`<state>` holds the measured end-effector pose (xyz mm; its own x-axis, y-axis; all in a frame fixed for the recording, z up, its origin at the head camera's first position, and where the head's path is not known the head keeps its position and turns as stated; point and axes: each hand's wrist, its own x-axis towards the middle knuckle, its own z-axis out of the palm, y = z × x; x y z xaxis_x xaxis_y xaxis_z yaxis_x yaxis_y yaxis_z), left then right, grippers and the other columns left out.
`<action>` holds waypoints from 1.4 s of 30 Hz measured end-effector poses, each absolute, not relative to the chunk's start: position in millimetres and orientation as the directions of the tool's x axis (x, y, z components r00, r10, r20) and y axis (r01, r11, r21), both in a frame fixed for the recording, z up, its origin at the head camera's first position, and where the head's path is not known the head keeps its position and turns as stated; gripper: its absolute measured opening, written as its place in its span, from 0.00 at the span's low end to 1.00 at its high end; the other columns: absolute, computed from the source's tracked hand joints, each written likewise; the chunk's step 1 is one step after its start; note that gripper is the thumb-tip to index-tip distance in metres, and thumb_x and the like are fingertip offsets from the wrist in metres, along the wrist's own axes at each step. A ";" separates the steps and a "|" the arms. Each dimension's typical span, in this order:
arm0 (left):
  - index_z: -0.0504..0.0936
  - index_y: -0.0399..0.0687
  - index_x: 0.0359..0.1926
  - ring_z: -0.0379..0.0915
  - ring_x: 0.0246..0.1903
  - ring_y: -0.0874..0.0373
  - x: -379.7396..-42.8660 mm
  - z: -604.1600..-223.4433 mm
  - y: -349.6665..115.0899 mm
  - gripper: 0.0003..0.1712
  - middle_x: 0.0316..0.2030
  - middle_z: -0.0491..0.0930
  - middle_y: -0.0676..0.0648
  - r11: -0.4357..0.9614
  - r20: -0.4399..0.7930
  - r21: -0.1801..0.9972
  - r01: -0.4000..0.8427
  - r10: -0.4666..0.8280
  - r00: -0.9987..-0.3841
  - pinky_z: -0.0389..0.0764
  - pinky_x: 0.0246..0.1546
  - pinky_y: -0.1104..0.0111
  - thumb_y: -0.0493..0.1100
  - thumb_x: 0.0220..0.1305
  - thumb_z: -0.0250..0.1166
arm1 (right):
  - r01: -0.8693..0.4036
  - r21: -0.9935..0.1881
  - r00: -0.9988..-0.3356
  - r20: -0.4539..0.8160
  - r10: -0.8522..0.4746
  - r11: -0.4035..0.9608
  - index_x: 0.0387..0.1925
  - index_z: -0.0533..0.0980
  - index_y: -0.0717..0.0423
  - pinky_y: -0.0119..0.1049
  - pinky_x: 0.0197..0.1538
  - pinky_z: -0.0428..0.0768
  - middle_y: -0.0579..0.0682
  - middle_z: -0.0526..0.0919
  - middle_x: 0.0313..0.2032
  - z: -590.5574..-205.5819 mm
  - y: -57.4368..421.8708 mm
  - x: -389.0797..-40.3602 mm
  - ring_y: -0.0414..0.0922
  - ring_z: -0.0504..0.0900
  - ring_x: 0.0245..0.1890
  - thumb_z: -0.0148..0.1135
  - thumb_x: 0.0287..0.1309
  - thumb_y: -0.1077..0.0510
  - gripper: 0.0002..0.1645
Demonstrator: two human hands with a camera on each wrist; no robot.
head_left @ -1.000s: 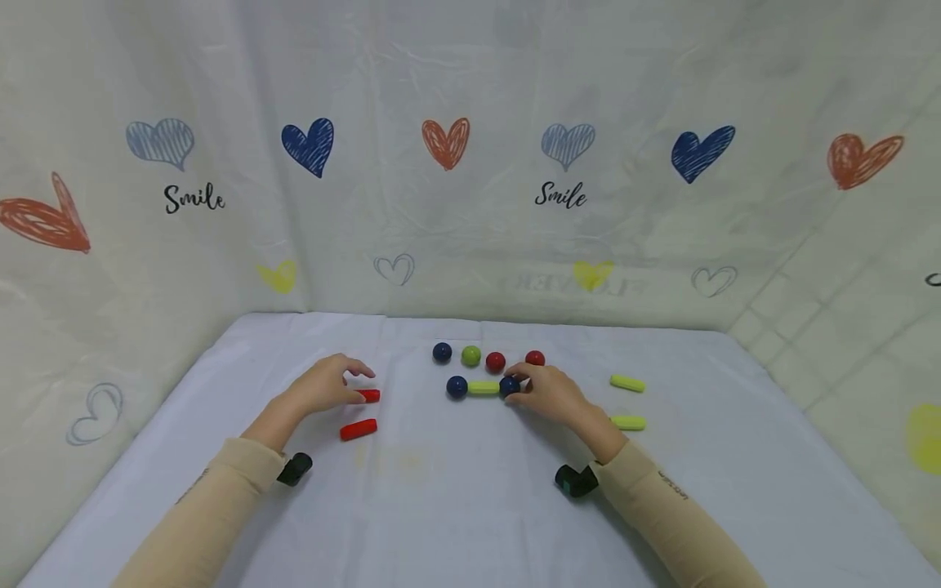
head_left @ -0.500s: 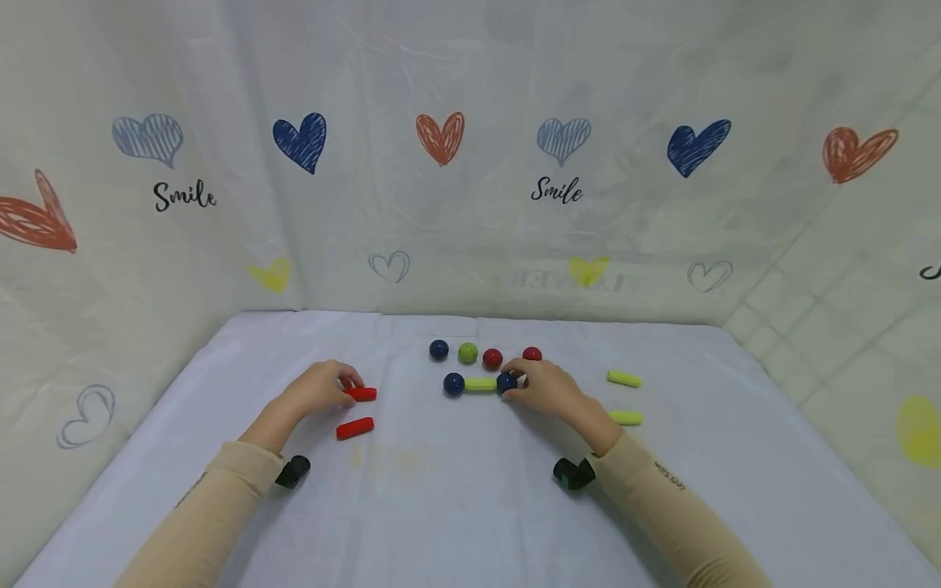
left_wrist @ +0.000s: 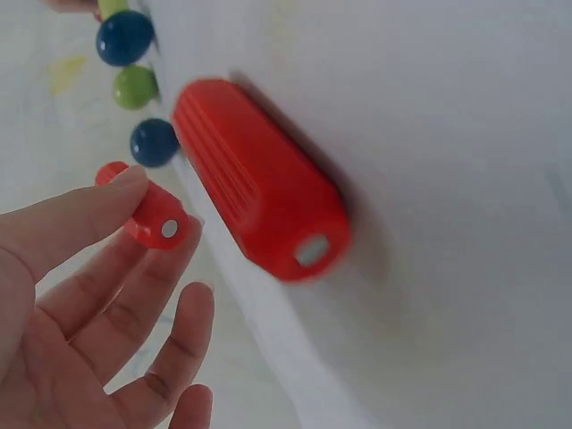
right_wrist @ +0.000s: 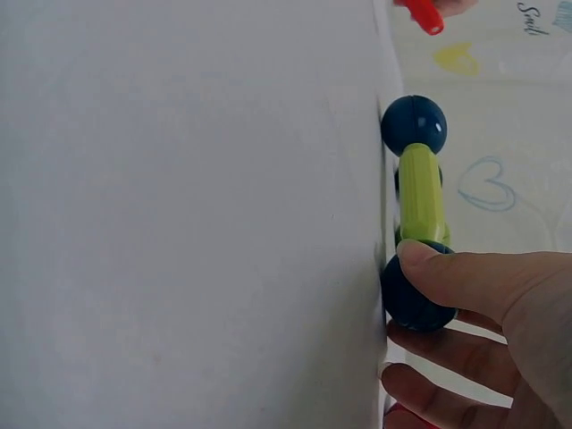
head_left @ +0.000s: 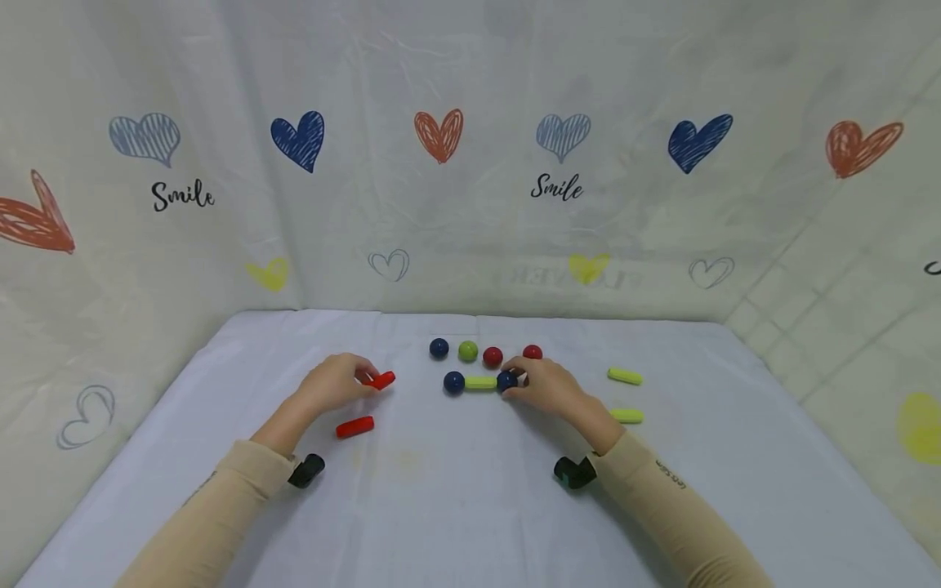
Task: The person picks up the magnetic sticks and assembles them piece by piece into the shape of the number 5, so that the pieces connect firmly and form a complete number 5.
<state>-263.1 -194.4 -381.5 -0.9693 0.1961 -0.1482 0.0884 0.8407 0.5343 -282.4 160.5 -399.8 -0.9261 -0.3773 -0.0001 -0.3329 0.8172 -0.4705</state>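
My left hand [head_left: 340,384] pinches a red magnetic rod [left_wrist: 161,214] between thumb and fingers; a pale metal disc shows on the rod's near end. Below that hand a second red rod [head_left: 355,427] lies on the table. At the middle, a yellow-green rod [right_wrist: 420,192] joins two dark blue balls, the left ball [head_left: 454,383] and the right ball [right_wrist: 416,299]. My right hand [head_left: 547,388] holds the right ball, thumb on its near side and fingers behind it.
Behind the joined piece stand a dark blue ball [head_left: 439,348], a green ball [head_left: 467,351] and two red balls, one [head_left: 492,357] left of the other [head_left: 532,352]. Two yellow-green rods, the far one [head_left: 625,376] and the near one [head_left: 627,416], lie right. A printed cloth [head_left: 470,220] hangs behind.
My left hand has closed on the farther red rod, picked it up and moved it right, tilting it. The right hand keeps its hold on the blue ball.
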 end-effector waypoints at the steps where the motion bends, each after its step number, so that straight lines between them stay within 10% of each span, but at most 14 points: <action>1: 0.87 0.44 0.51 0.76 0.42 0.50 -262.6 -380.8 -191.1 0.15 0.41 0.83 0.47 0.841 -0.152 0.535 0.083 0.193 -0.970 0.79 0.44 0.56 0.40 0.63 0.71 | -0.335 -0.470 -0.925 0.000 -0.379 0.817 0.57 0.81 0.54 0.48 0.50 0.82 0.54 0.86 0.49 -399.5 160.3 -282.3 0.49 0.83 0.44 0.75 0.60 0.56 0.23; 25: 0.89 0.46 0.43 0.76 0.32 0.57 -261.9 -386.0 -124.1 0.13 0.27 0.84 0.55 0.804 -0.185 0.581 0.127 0.282 -0.941 0.74 0.35 0.64 0.45 0.58 0.77 | -0.328 -0.473 -0.927 -0.007 -0.376 0.818 0.56 0.81 0.54 0.48 0.49 0.82 0.55 0.85 0.50 -401.2 161.4 -284.6 0.48 0.83 0.43 0.75 0.60 0.55 0.24; 42: 0.90 0.44 0.39 0.75 0.30 0.57 -264.2 -396.8 -106.6 0.14 0.24 0.83 0.51 0.713 -0.330 0.699 -0.055 0.253 -0.909 0.71 0.34 0.68 0.50 0.62 0.74 | -0.336 -0.472 -0.924 0.000 -0.381 0.815 0.56 0.81 0.55 0.48 0.48 0.82 0.55 0.86 0.49 -400.7 162.2 -283.4 0.48 0.83 0.42 0.75 0.59 0.55 0.24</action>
<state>-264.2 -106.6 -396.8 -0.9092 0.2533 -0.3303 -0.0553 0.7130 0.6989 -283.4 162.2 -400.7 -0.9245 -0.3813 -0.0002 -0.3360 0.8150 -0.4721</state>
